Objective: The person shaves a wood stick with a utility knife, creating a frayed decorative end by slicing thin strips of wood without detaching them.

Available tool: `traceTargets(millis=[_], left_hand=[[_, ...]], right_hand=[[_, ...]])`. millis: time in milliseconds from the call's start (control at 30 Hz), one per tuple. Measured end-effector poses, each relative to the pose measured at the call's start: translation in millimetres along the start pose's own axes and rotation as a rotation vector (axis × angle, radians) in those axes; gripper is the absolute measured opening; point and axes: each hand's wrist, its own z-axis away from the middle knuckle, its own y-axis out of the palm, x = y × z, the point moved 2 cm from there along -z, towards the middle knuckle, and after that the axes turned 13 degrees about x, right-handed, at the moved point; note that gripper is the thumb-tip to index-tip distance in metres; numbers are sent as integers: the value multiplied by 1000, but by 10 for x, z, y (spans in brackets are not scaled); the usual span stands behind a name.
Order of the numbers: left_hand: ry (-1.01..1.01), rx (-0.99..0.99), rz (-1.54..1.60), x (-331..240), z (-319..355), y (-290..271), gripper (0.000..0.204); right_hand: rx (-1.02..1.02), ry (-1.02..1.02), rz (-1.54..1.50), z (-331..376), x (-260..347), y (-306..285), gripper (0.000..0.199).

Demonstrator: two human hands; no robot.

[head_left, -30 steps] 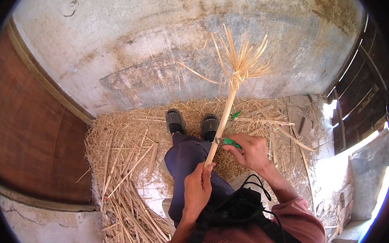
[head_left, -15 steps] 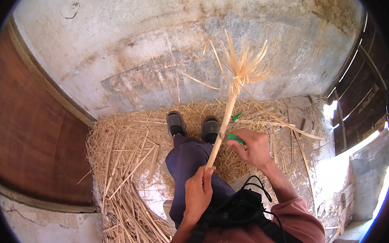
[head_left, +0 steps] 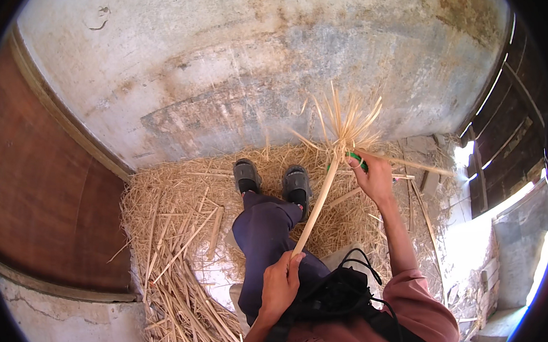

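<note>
My left hand [head_left: 280,285] is wrapped round the lower end of a pale bamboo-like stick [head_left: 317,207], which slants up and away over my knees. The stick's far end fans out into a tuft of thin curled shavings [head_left: 347,127], still attached. Just below the tuft, my right hand [head_left: 375,177] is closed on a small green-handled tool [head_left: 357,161] pressed against the stick. Its blade, if it has one, is hidden by the fingers and strips. One long strip [head_left: 419,165] trails off to the right past that hand.
Shavings [head_left: 163,183] cover the floor around my sandalled feet [head_left: 296,185]. A heap of split sticks [head_left: 182,306] lies at the lower left. A stained wall [head_left: 250,79] stands ahead, a brown panel [head_left: 45,183] to the left, dark boards [head_left: 509,115] to the right. A black bag [head_left: 333,295] sits at my waist.
My right hand has slid the green tool up along the stick, from its middle to the base of the tuft. The tufted end has dipped lower; the left hand keeps its grip.
</note>
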Motion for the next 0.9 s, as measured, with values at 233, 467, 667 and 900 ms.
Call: traceTargets(millis=[233,467,667,900], left_hand=[[-15,43,38,104,22,0,28],[-61,202,337,432,-9,41,32],[-260,447,714,453,-66,-140,32],[-181,294,501,503,-95,-182,32]], right_hand=[[-10,26,-21,64,-27,55,34],[128,80,-170,96,30,-103,32],[31,81,13,282,432,-297,36],[62,156,200,483,558,-267,33]])
